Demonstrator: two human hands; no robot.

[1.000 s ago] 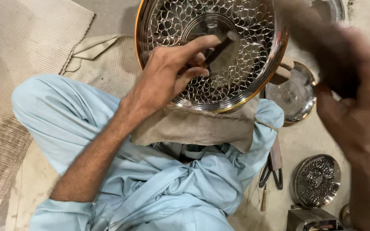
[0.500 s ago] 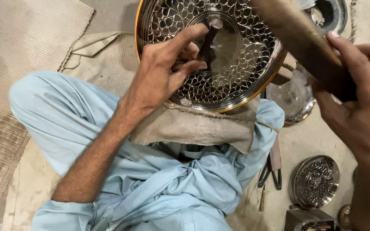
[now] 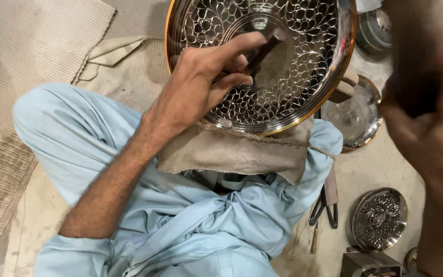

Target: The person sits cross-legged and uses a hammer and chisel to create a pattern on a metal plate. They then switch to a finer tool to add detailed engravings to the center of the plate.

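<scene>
Head view. The left hand (image 3: 201, 84) pinches a dark punch (image 3: 260, 52) against the centre of the engraved metal plate (image 3: 303, 97), which rests on a cloth pad (image 3: 242, 151) over the lap. The right hand (image 3: 426, 138), blurred, has risen closer to the camera than half a second ago; its grip cannot be told. A smaller patterned plate (image 3: 379, 219) lies right of the lap.

Large patterned tray (image 3: 293, 77) as landmark: resting on folded cloth (image 3: 237, 151) over lap. Right of tray, plain metal plate (image 3: 357, 120). Below-right, pliers (image 3: 324, 210) on floor, then small patterned dish (image 3: 379, 219). Left, woven mat (image 3: 26, 77).
</scene>
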